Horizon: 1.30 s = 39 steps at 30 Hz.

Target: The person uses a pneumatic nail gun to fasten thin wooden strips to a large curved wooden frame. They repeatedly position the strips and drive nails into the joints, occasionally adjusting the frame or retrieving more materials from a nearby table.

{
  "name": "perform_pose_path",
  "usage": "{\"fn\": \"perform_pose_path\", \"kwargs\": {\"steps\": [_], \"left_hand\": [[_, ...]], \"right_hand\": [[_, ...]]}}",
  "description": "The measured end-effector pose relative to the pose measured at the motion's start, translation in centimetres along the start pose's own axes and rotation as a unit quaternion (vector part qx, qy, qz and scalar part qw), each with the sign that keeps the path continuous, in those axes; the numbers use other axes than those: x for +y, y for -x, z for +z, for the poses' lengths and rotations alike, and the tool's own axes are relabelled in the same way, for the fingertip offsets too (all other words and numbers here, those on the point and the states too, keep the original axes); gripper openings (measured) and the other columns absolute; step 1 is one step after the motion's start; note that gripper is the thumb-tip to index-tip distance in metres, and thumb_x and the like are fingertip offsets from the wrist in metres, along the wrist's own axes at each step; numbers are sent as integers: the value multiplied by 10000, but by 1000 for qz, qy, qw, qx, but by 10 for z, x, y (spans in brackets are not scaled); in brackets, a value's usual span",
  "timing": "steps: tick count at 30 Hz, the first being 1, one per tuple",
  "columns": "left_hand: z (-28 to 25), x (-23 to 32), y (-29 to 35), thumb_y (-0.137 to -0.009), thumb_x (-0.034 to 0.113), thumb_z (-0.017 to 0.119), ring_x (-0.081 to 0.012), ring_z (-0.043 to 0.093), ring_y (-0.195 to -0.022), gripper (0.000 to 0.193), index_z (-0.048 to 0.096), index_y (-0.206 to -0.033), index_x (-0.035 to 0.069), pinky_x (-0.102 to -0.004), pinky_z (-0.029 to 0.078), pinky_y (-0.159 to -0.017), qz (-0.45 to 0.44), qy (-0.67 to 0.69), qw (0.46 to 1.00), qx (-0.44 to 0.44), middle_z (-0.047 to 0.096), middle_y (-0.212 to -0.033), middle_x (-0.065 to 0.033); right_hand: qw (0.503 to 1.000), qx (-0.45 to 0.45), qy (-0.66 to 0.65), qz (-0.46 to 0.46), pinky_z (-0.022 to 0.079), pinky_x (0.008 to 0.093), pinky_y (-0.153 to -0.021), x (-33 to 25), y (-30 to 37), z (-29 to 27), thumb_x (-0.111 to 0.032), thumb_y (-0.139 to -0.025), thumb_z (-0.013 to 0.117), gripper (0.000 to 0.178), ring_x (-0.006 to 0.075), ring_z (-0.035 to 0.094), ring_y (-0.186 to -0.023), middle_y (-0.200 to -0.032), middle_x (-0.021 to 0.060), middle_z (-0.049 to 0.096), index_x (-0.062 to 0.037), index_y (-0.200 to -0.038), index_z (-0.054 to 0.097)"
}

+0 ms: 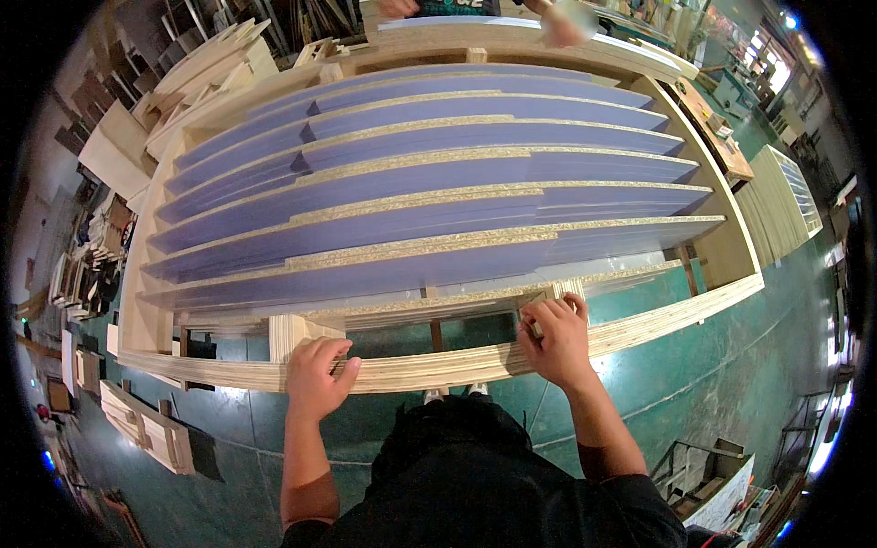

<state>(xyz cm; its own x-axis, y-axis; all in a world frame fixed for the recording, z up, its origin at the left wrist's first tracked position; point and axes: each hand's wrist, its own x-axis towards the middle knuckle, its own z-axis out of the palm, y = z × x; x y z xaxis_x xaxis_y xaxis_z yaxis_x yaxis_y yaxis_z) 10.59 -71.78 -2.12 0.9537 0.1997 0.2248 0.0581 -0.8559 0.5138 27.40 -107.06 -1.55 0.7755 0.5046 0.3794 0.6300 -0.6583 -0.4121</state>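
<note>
the left hand's (315,376) fingers are lying half curled over the front rail (429,376), the thumb standing a little apart from them. the right hand (559,342) is resting farther along, its fingers bending loosely inward beside a gap at the thumb. from this high, bent view i can't fairly tell whether either hand is actually gripping the wood or only leaning on it.

the rail is running across in front of the body, its layered edge showing pale stripes. a left block (280,340) is sitting against its inner side near the left hand, and a right block (568,287) is sitting just by the right fingers. beyond them, long boards (420,263) are standing in rows inside the wooden frame (744,242), bluish-purple faces turning toward the person and speckled edges showing uppermost.

past the frame's far side, a co-worker's blurred hand (568,26) is showing. pale planks (219,68) are lying piled at the far left, a board stack (772,205) is standing at the right, and green floor (667,393) is spreading below.
</note>
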Motion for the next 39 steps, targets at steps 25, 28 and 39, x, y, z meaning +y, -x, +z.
{"fn": "perform_pose_path", "kwargs": {"steps": [25,28,39], "left_hand": [[1,1,1,-849,271,776,-298,674,-877,252,730,-1016,88,-439,515,-801,-15,12,1000,15,740,-919,-64],[0,3,0,-844,265,780,-297,677,-866,255,728,-1013,81,-439,514,-794,-20,12,1000,14,738,-914,-69],[-2,4,0,-848,256,771,-295,677,-849,245,717,-1005,76,-422,522,-785,-6,11,1000,24,726,-900,-75]], "right_hand": [[999,-32,36,6,372,492,-1058,-3,1,-1,-161,-840,738,148,247,654,-874,-824,19,649,-131,-965,663],[999,-33,32,9,367,496,-1071,-1,1,-1,-165,-842,738,156,247,656,-885,-842,14,662,-132,-976,666],[999,-24,22,4,371,490,-1060,-2,2,-2,-154,-846,739,158,246,650,-875,-843,17,661,-128,-984,665]]}}
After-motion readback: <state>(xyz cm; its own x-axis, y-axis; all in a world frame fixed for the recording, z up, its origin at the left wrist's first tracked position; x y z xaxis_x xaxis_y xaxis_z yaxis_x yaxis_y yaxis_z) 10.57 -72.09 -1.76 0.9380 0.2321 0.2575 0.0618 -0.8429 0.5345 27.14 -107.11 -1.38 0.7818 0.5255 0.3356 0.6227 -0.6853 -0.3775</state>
